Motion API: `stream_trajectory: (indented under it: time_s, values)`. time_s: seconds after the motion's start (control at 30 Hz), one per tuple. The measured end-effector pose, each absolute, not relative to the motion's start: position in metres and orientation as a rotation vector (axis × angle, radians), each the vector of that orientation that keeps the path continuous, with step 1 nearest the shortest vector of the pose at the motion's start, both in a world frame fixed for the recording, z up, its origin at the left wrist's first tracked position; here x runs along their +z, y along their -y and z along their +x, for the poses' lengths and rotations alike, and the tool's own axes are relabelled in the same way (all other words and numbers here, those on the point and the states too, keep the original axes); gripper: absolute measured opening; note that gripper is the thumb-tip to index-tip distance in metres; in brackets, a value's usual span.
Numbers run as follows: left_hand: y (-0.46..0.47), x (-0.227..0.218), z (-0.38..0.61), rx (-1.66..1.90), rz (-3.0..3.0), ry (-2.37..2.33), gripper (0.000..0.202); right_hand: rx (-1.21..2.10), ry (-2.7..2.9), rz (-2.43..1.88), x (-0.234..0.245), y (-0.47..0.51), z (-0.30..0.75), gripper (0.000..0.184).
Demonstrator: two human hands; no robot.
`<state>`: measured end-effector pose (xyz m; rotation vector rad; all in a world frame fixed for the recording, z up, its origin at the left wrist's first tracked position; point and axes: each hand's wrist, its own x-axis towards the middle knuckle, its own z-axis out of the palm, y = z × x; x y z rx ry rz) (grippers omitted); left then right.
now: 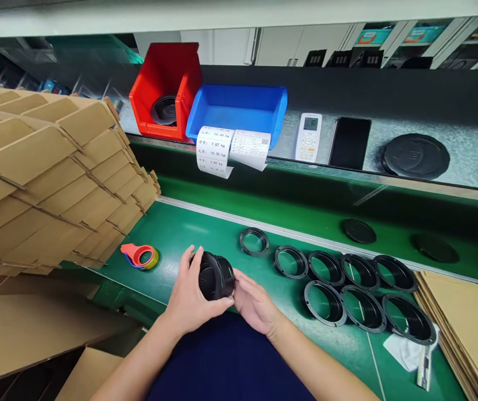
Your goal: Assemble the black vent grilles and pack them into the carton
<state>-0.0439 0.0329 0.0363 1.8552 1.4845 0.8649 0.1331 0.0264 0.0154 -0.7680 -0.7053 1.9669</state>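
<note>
Over the front edge of the green worktable, my left hand (191,292) wraps round a black round plastic part (218,275), which is tilted. Its fingers lie over the far left side and its thumb runs along the near side. My right hand (253,301) holds the same part at its right end, with the fingertips against its rim and partly hidden behind it. To the right, several black plastic rings (291,262) with flanged rims stand in two rough rows. A smaller black ring (254,241) sits apart, nearest to the held part.
A stack of cardboard dividers (47,178) rises at left, beside a red tape holder (141,256). The shelf carries a red bin (189,106), blue bin (239,103), label rolls (214,150), remote (308,136), phone (350,142) and black lid (416,156). Cardboard sheets (468,334) lie at right.
</note>
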Motion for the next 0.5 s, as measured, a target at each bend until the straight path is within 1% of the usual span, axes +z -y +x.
stream_trajectory:
  time_s: [0.1, 0.17, 0.33, 0.5]
  values:
    - [-0.023, 0.028, -0.034, 0.976, 1.884, -1.505, 0.116, 1.913, 0.534, -0.785, 0.013, -0.025, 0.126, 0.028]
    - [-0.017, 0.022, -0.031, 1.075, 1.913, -1.546, 0.112, 1.894, 0.449, -0.754, 0.008, -0.025, 0.125, 0.025]
    - [-0.012, 0.013, -0.035, 1.302, 2.188, -1.427, 0.087, 1.883, 0.36, -0.677, -0.003, -0.025, 0.129, 0.026]
    - [-0.013, 0.014, -0.034, 1.402, 2.32, -1.345, 0.071, 1.925, 0.346, -0.69, -0.002, -0.028, 0.126, 0.022]
